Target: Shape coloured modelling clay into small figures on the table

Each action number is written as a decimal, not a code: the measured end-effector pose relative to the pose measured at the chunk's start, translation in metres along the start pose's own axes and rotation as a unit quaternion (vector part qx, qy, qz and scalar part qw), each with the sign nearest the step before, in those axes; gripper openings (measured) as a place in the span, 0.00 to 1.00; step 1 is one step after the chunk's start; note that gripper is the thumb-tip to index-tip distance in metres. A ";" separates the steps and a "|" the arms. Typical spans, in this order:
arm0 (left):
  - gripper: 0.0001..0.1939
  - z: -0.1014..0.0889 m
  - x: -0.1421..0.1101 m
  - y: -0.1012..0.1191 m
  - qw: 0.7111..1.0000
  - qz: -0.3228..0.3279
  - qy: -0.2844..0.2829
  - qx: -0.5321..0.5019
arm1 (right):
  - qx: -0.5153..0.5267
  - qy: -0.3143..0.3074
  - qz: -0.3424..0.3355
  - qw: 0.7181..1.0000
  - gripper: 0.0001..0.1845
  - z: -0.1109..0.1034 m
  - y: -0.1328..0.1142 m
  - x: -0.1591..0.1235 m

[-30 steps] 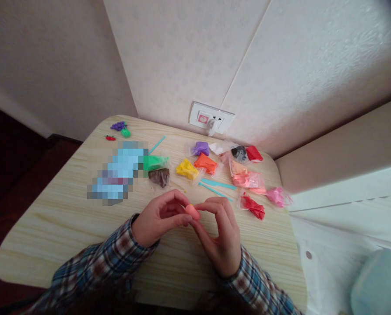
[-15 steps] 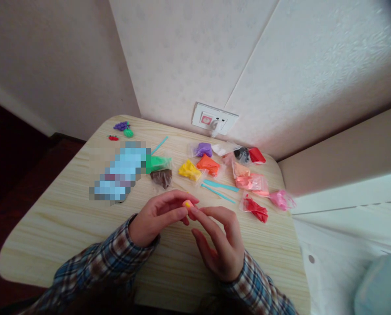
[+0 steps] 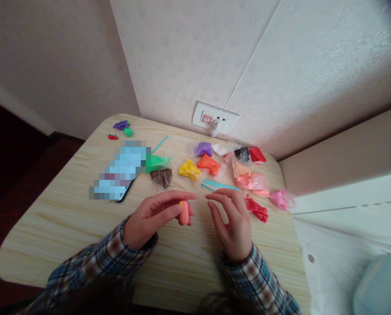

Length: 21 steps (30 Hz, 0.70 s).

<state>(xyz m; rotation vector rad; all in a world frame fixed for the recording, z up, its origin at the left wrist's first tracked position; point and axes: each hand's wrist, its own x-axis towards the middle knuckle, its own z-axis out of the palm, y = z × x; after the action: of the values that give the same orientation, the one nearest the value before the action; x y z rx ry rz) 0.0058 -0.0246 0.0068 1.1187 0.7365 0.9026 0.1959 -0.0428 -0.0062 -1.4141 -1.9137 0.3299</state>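
A small coral-pink lump of modelling clay (image 3: pixel 184 213) with a yellow bit at its upper end is pinched between the thumb and fingers of my left hand (image 3: pixel 156 216). My right hand (image 3: pixel 230 218) is just to the right, apart from the clay, its fingers curved and spread with nothing in them. Beyond the right fingers lie a blue plastic clay knife (image 3: pixel 220 184) and a thinner blue tool, partly covered by that hand. A red clay bag (image 3: pixel 257 210) lies right beside the right hand.
Bags of yellow (image 3: pixel 189 169), orange (image 3: pixel 209 164), purple (image 3: pixel 204 149), green (image 3: pixel 157 162) and brown clay (image 3: pixel 161 177) lie across the table's far half. A blurred-out phone (image 3: pixel 123 173) lies left. Small clay grapes (image 3: pixel 121 125) sit at the far left corner. A wall socket (image 3: pixel 215 119) is behind.
My right hand has let go of the clay and moved right, now over part of the blue tools. The clay has turned in my left hand, showing its longer side.
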 end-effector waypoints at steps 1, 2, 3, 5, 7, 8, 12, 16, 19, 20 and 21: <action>0.12 -0.001 0.000 0.001 1.000 0.010 0.005 -0.005 | -0.001 -0.015 0.005 1.000 0.08 0.002 0.002 0.001; 0.11 -0.003 -0.001 0.001 1.000 0.020 0.012 -0.008 | 0.000 -0.028 0.009 1.000 0.08 0.004 0.004 0.003; 0.10 -0.006 -0.001 0.002 0.999 0.031 0.024 -0.008 | 0.002 -0.039 0.012 0.999 0.07 0.006 0.005 0.004; 0.08 -0.012 -0.002 0.004 0.997 0.046 0.056 0.004 | 0.002 -0.054 0.020 0.998 0.06 0.011 0.006 0.006; 0.07 -0.018 -0.003 0.005 0.996 0.052 0.075 0.021 | -0.005 -0.060 0.034 0.998 0.06 0.016 0.004 0.008; 0.07 -0.021 -0.003 0.005 0.995 0.052 0.078 0.028 | -0.012 -0.062 0.040 0.997 0.05 0.019 0.003 0.009; 0.09 -0.026 -0.005 0.005 0.997 0.044 0.063 0.033 | -0.073 -0.078 0.037 0.994 0.05 0.030 -0.004 0.016; 0.11 -0.022 -0.005 0.007 0.998 0.021 0.057 0.028 | -0.148 -0.099 0.012 0.984 0.06 0.036 -0.008 0.020; 0.12 -0.020 -0.005 0.008 0.998 0.015 0.054 0.035 | -0.164 -0.105 0.011 0.981 0.06 0.038 -0.010 0.022; 0.12 -0.020 -0.005 0.009 0.998 0.014 0.054 0.038 | -0.162 -0.106 0.010 0.981 0.06 0.038 -0.010 0.023; 0.12 -0.021 -0.005 0.009 0.998 0.014 0.054 0.041 | -0.159 -0.107 0.009 0.982 0.06 0.039 -0.011 0.023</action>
<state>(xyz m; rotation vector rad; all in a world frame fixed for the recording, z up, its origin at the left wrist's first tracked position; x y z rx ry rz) -0.0161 -0.0188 0.0096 1.1625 0.8547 0.9698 0.1590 -0.0179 -0.0181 -1.6573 -2.2045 0.1953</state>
